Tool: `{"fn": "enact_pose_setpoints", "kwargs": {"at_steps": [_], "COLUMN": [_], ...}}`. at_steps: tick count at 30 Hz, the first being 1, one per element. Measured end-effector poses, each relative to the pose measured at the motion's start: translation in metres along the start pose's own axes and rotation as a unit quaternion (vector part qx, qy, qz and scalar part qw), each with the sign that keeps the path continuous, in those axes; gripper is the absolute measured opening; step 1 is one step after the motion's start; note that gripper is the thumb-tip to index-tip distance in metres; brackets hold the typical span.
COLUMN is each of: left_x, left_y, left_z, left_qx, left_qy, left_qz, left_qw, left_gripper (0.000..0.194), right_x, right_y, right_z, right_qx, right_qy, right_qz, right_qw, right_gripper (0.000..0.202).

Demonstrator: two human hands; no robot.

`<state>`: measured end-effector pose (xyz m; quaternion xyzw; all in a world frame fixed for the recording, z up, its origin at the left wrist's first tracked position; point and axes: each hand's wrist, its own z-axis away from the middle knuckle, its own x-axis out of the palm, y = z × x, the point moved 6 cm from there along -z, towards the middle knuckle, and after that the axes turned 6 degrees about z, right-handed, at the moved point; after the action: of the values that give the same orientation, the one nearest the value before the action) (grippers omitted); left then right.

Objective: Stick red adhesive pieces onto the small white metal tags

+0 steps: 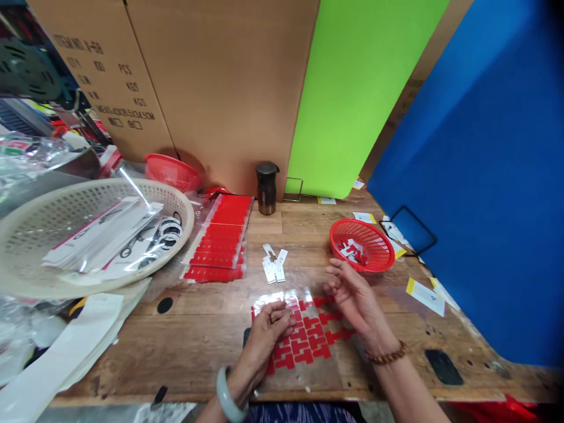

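Observation:
A clear sheet of red T-shaped stickers [304, 343] lies on the wooden table in front of me. My left hand [269, 330] rests over the sheet's left part, its fingers bent and drawn together near the thumb. Whatever is between those fingertips is hidden. Above the sheet's right edge, my right hand [352, 296] is raised with loosely curved fingers apart, and no object shows in it. Just beyond its fingertips stands a red plastic basket [381, 247] with small white and red pieces inside. Several small white cards [274, 264] lie in a loose pile beyond the sheet.
Stacked red sticker sheets [220, 235] lie left of the cards. A large cream basket [187, 205] holds bagged printed cards. A dark jug [267, 191] stands before the cardboard box [224, 88]. Green [352, 88] and blue panels [484, 205] border the back and right.

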<state>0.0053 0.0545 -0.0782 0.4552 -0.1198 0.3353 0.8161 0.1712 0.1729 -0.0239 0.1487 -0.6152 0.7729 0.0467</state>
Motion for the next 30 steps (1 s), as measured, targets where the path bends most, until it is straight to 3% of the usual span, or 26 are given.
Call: {"fn": "enact_pose_setpoints", "kwargs": {"at_steps": [2,3,4,9,14,18,23,26,30], "left_x": [0.000,0.000,0.000,0.001,0.001,0.001,0.003,0.002,0.004], "left_y": [-0.002,-0.003,-0.004,-0.004,-0.002,-0.003,-0.002,0.005,0.025], "left_z": [-0.001,-0.002,-0.002,-0.003,-0.002,-0.002,0.000,0.003,0.008], "left_qx": [0.001,0.002,0.003,0.021,0.030,0.031,0.026,0.015,0.041], "left_qy": [0.003,0.005,0.006,-0.003,-0.001,-0.003,-0.001,0.023,0.034], "left_qz": [0.010,0.014,0.019,0.037,0.036,0.035,0.027,0.031,0.037], "left_qw": [1.000,1.000,1.000,0.999,0.999,0.999,0.999,0.999,0.998], "left_gripper": [0.055,0.056,0.056,0.053,0.052,0.051,0.049,0.044,0.037], "right_x": [0.025,0.040,0.054,0.106,0.123,0.125,0.125,0.115,0.087], "right_y": [0.005,0.007,0.011,0.027,0.039,0.044,0.041,0.030,0.016], "right_z": [-0.011,-0.018,-0.025,-0.057,-0.071,-0.082,-0.083,-0.066,-0.024], "right_qx": [-0.031,-0.066,-0.081,-0.139,-0.130,-0.112,-0.123,-0.128,-0.094], "right_qy": [-0.039,-0.058,-0.067,-0.060,-0.033,-0.032,-0.071,-0.115,-0.193], "right_qz": [0.209,0.338,0.383,0.499,0.562,0.571,0.513,0.452,0.388], "right_qw": [0.977,0.937,0.918,0.854,0.816,0.813,0.846,0.875,0.896], "right_gripper": [0.028,0.028,0.026,0.013,0.010,0.006,0.005,0.002,0.010]}}
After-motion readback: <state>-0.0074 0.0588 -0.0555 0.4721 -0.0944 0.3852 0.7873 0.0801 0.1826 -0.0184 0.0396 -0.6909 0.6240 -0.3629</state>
